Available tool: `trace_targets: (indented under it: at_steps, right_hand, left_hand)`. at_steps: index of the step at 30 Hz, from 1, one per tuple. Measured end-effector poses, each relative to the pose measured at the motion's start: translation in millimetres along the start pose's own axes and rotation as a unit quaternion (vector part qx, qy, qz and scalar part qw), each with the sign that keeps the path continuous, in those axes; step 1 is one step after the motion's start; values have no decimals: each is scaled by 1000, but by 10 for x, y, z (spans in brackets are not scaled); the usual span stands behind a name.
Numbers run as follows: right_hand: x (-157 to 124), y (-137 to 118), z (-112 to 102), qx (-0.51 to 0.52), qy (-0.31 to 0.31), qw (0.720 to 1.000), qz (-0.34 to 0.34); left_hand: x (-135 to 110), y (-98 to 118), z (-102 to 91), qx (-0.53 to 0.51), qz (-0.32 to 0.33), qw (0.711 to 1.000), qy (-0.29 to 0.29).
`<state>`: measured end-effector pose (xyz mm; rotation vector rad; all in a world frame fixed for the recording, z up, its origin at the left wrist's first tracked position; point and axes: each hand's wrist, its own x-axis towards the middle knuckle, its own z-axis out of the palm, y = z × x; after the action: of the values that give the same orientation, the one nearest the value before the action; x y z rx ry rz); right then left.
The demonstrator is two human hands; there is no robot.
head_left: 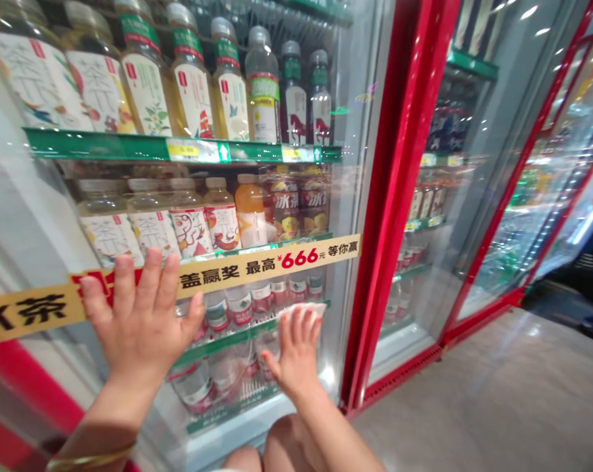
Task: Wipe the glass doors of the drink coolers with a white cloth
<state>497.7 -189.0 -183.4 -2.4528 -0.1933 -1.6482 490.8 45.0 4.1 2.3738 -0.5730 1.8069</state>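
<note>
The **left hand** (141, 321) and **right hand** (296, 354) both rest on the **glass door** (348, 196) of a drinks fridge. The left grip is wide, its fingers fanned and its palm flat on the glass, holding nothing. The right grip is spread as well, not closed around anything, with its fingertips pressing a **white cloth** (301, 311) against the pane. The cloth may be a folded tissue; the picture does not settle it.

Behind the glass, just beyond the right grip, sit **water bottles with red labels** (240, 305) on the lowest shelves. Above both grips, a **green shelf edge** (129, 145) carries **tea bottles with green caps or neck bands** (146, 85). The row below it holds **pale tea bottles** (151, 226), an **orange drink bottle** (251, 210) and **iced-tea bottles** (285, 210).

A **yellow promotional banner** (271, 262) runs across the door, passing under the left grip and above the right one. A **gold bangle** (90, 457) circles the left wrist, and **bare knees** (289, 446) show below the right grip. To the right of both grips, a **red door frame** (399, 196) separates this door from a **second fridge door** (424, 262), with a **pale tiled floor** (473, 393) beside it.
</note>
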Motion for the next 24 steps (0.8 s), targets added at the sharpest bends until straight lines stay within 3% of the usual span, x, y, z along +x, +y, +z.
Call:
trace_targets:
  at_steps: [3, 4, 5, 8, 9, 11, 15, 17, 19, 21, 23, 24]
  right_hand:
    - [36, 207, 20, 13, 33, 979, 203]
    - [-7, 146, 31, 20, 35, 976, 213]
    - [-80, 33, 41, 27, 32, 982, 182]
    - [-335, -316, 60, 50, -7, 999, 2]
    - [-371, -333, 59, 54, -15, 998, -25]
    - [-325, -149, 54, 51, -16, 999, 2]
    - [-54, 440, 72, 44, 25, 982, 181]
    - [-52, 394, 77, 48, 40, 978, 199]
    - [-162, 98, 83, 54, 27, 989, 135]
    - [-299, -220, 111, 67, 2, 998, 19]
    - [-397, -331, 155, 78, -21, 993, -83]
    - [-427, -282, 176, 79, -23, 993, -85]
  left_hand:
    - [2, 6, 27, 12, 15, 1000, 16]
    - [0, -1, 37, 15, 17, 1000, 19]
    - [-3, -14, 44, 15, 20, 999, 23]
    - [-21, -68, 40, -1, 16, 1000, 21]
    - [-31, -82, 31, -8, 14, 1000, 19]
    - [-60, -80, 13, -7, 17, 1000, 12]
    - [-150, 67, 38, 54, 55, 997, 12]
    - [-199, 173, 87, 61, 86, 994, 13]
    - [-236, 254, 136, 51, 116, 992, 4]
    - [-256, 291, 167, 42, 127, 991, -4]
    - [-261, 295, 175, 35, 118, 992, -4]
    - [-259, 292, 173, 31, 112, 993, -5]
